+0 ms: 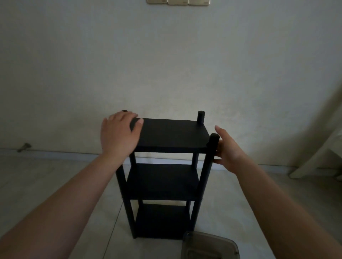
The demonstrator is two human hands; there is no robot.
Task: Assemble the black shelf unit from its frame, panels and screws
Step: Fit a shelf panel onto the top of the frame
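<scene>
Head view of a black shelf standing upright on a pale tiled floor, close to a plain cream wall. No brand, label or legible writing shows on any surface. The shelf has three dark panels, top, middle and bottom, stacked between round black posts; two post tops rise above the top panel on the right side, a far one and a near one. The left hand lies palm-down over the top panel's left far corner, fingers spread and straight, thumb resting on the panel surface; a dark post tip shows just past the fingertips. The right hand stands edge-on just beside the near right post, fingers extended and relaxed, with the thumb side touching the post below the top panel; it does not wrap the post. Both bare forearms reach in from the lower corners. A row of beige switch plates sits at the top edge of the wall. A small doorstop-like fitting is at the skirting on the left. A pale curtain hangs at the right, reaching the floor. A translucent grey lid lies on the floor just in front of the shelf's base. The lighting is dim, and tile joints run toward the wall.
</scene>
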